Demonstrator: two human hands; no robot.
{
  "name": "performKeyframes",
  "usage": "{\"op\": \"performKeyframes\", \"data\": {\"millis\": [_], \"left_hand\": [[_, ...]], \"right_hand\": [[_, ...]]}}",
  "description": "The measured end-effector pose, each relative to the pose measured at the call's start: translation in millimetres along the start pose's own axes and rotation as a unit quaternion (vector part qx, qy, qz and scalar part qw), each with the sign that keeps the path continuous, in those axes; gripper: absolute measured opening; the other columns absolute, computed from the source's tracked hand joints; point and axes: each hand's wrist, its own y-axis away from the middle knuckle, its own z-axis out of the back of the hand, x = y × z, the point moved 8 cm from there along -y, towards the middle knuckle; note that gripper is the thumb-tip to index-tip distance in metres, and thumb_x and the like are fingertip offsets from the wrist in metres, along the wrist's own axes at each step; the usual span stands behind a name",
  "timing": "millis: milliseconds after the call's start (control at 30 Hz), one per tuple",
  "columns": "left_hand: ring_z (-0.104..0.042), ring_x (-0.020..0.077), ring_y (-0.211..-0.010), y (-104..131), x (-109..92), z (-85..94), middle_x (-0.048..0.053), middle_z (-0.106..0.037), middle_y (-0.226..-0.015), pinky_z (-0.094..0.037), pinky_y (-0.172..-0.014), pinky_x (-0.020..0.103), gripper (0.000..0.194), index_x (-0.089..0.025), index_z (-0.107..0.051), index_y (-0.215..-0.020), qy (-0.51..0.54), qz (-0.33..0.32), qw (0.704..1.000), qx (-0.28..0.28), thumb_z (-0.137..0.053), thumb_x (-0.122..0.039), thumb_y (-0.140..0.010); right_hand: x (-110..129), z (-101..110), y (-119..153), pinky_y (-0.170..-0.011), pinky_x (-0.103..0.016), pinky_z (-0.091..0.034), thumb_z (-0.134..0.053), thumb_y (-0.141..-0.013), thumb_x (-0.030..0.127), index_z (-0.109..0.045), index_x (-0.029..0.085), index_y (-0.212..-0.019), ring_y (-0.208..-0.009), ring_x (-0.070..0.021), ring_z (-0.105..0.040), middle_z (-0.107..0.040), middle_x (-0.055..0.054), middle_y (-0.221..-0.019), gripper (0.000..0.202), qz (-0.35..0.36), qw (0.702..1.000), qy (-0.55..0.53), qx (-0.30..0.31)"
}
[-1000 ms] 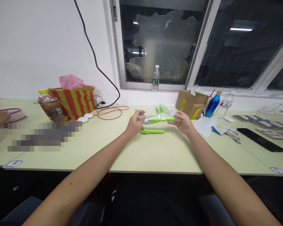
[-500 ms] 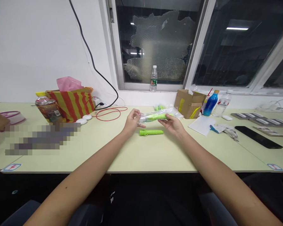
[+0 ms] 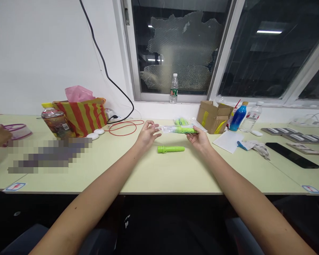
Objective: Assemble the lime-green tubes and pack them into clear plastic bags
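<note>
Holding clear bag (image 3: 172, 129), green piece (image 3: 186, 130) inside, in my right hand (image 3: 199, 141), 3 o'clock end | left hand (image 3: 146, 136) at 9 o'clock, can't tell grip | green tube (image 3: 171, 149) on desk (image 3: 159, 177), bag's 7 o'clock

Both forearms reach up and inward over the tabletop (image 3: 159, 180). Left hand (image 3: 146, 136): fingers curled loosely, slightly spread, palm turned inward. Right hand (image 3: 199, 140): thumb on top, fingers beneath, grip closed, wrist fairly straight.
</note>
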Motion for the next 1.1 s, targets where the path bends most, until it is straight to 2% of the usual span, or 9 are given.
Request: {"op": "performKeyframes", "data": {"millis": [133,233,367,533,633,700,800,900,1100], "left_hand": [[-0.062,0.0141,-0.081,1.3,2.1,0.2,0.002,-0.06,-0.097,-0.053,-0.069,0.031,0.026,-0.022,-0.044,-0.085,0.02,0.033,0.999,0.021,-0.066,-0.032,-0.075],[-0.062,0.0159,-0.079,4.1,3.1,1.5,0.005,-0.059,-0.093,-0.053,-0.063,0.031,0.027,-0.019,-0.047,-0.082,-0.044,0.03,0.999,0.008,-0.063,-0.04,-0.078],[-0.06,0.0158,-0.081,10.8,-5.0,-4.8,0.004,-0.057,-0.093,-0.052,-0.057,0.026,0.033,-0.019,-0.046,-0.081,-0.213,-0.06,0.975,-0.009,-0.07,-0.04,-0.073],[-0.058,0.0145,-0.089,22.2,-20.2,-19.2,0.004,-0.053,-0.102,-0.051,-0.062,0.023,0.017,-0.021,-0.054,-0.091,-0.352,-0.19,0.917,0.007,-0.06,-0.018,-0.076],[-0.057,0.0157,-0.094,25.3,-23.5,-23.0,0.005,-0.052,-0.104,-0.052,-0.067,0.025,0.014,-0.02,-0.063,-0.082,-0.416,-0.231,0.879,0.021,-0.054,-0.011,-0.076],[-0.057,0.0164,-0.095,24.6,-22.0,-21.6,0.006,-0.053,-0.106,-0.052,-0.069,0.026,0.016,-0.02,-0.068,-0.081,-0.438,-0.234,0.868,0.018,-0.055,-0.013,-0.077],[-0.058,0.0174,-0.095,21.9,-18.2,-18.2,0.007,-0.055,-0.109,-0.053,-0.069,0.028,0.014,-0.022,-0.072,-0.089,-0.44,-0.226,0.869,0.011,-0.063,-0.023,-0.078],[-0.059,0.0175,-0.092,19.4,-16.8,-14.4,0.007,-0.057,-0.111,-0.053,-0.069,0.029,0.022,-0.023,-0.074,-0.094,-0.421,-0.216,0.881,-0.004,-0.071,-0.034,-0.075],[-0.059,0.0148,-0.08,14.7,-13.2,-8.5,0.007,-0.06,-0.108,-0.051,-0.065,0.029,0.032,-0.022,-0.076,-0.093,-0.37,-0.183,0.911,-0.02,-0.079,-0.041,-0.068]], "right_hand": [[3.6,7.1,-1.8,-0.052,-0.022,-0.057,-0.06,-0.083,0.018,-0.059,0.019,-0.086,-0.06,-0.013,-0.065,-0.068,-0.001,-0.07,0.003,0.009,1.0,-0.021,-0.009],[5.7,9.3,-2.7,-0.058,-0.024,-0.06,-0.06,-0.081,0.016,-0.057,0.02,-0.088,-0.063,-0.0132,-0.065,-0.067,-0.001,-0.073,0.009,0.011,0.999,-0.032,0.004],[5.8,9.7,-2.0,-0.061,-0.026,-0.061,-0.061,-0.08,0.015,-0.056,0.02,-0.089,-0.065,-0.0138,-0.065,-0.066,-0.001,-0.075,0.012,0.009,0.999,-0.036,0.006],[7.4,9.2,-1.9,-0.064,-0.027,-0.062,-0.06,-0.08,0.015,-0.055,0.02,-0.088,-0.07,-0.0147,-0.066,-0.066,-0.002,-0.077,0.011,0.011,0.999,-0.046,0.004],[7.8,10.8,-3.5,-0.064,-0.026,-0.062,-0.06,-0.081,0.016,-0.055,0.02,-0.088,-0.068,-0.0139,-0.066,-0.066,-0.002,-0.077,0.009,0.01,0.999,-0.05,0.001],[7.3,10.6,-4.4,-0.064,-0.026,-0.062,-0.06,-0.082,0.016,-0.056,0.02,-0.089,-0.068,-0.014,-0.066,-0.066,-0.002,-0.077,0.009,0.012,0.999,-0.051,0.005],[5.4,8.7,-4.7,-0.066,-0.027,-0.063,-0.061,-0.082,0.017,-0.055,0.02,-0.089,-0.069,-0.0143,-0.066,-0.066,-0.002,-0.077,0.009,0.016,0.999,-0.046,0.015],[2.6,6.1,-3.8,-0.07,-0.028,-0.063,-0.063,-0.082,0.017,-0.054,0.021,-0.089,-0.072,-0.0147,-0.067,-0.067,-0.002,-0.078,0.011,0.014,0.999,-0.046,0.025],[-3.4,3.9,-0.9,-0.072,-0.031,-0.064,-0.06,-0.083,0.02,-0.055,0.021,-0.096,-0.078,-0.0163,-0.068,-0.069,-0.004,-0.084,0.013,-0.006,0.997,-0.068,0.023]]}}
